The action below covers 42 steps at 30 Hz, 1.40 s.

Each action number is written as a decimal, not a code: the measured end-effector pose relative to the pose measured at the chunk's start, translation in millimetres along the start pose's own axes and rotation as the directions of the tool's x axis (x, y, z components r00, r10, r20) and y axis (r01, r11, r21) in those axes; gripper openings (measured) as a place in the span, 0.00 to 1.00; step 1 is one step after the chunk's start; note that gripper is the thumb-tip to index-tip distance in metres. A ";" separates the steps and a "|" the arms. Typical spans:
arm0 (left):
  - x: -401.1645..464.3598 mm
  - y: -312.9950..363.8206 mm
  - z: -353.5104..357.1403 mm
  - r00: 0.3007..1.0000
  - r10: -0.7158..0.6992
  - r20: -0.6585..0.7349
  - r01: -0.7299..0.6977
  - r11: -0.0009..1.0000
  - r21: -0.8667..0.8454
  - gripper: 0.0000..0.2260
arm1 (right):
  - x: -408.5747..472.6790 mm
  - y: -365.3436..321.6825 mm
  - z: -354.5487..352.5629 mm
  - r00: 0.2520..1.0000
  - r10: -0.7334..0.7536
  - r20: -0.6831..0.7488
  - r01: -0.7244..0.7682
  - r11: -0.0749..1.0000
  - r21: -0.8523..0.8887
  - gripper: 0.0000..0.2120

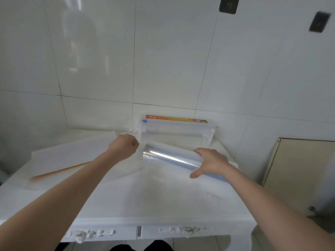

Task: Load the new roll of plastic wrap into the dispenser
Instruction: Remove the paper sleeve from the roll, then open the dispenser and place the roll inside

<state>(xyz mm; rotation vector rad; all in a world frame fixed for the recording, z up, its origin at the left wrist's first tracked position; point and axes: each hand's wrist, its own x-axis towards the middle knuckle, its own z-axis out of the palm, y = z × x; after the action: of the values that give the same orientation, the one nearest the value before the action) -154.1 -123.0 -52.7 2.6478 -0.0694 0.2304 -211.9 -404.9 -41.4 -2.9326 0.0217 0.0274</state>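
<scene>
Both forearms reach over the white table (163, 201). Roll of plastic wrap (170, 156) lies on the tabletop, angled, clear and glossy with a bluish lower edge. Right hand (210, 163) grips its right end, fingers curled over the top, thumb below. Left hand (125, 147) is fisted at the roll's left end, pinching loose clear film (138, 160). Just behind stands the clear plastic dispenser (176, 129), open, blue tab at left; orange label strip on top, writing too blurred to read. White board (72, 156) lies to the left.
</scene>
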 end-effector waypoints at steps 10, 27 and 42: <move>24.2 24.6 -5.0 1.000 0.023 0.000 -0.023 0.995 -0.102 0.13 | 19.8 15.9 -0.1 0.987 -0.139 0.080 0.140 0.990 -0.005 0.46; 75.0 53.0 20.6 0.791 -0.343 0.507 0.588 0.198 -0.784 0.20 | 67.2 32.0 -4.2 0.950 -0.222 0.219 0.140 0.931 0.337 0.36; 91.7 96.0 46.9 0.713 -0.406 0.571 0.476 -0.318 -0.820 0.18 | 97.8 29.0 5.9 0.987 -0.160 0.020 0.142 0.922 0.361 0.21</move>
<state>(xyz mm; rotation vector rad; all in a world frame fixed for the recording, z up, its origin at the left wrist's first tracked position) -65.4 -230.7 -33.5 0.8466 0.5960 -0.1738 -114.7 -433.2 -55.1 -2.5579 -0.1880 0.0644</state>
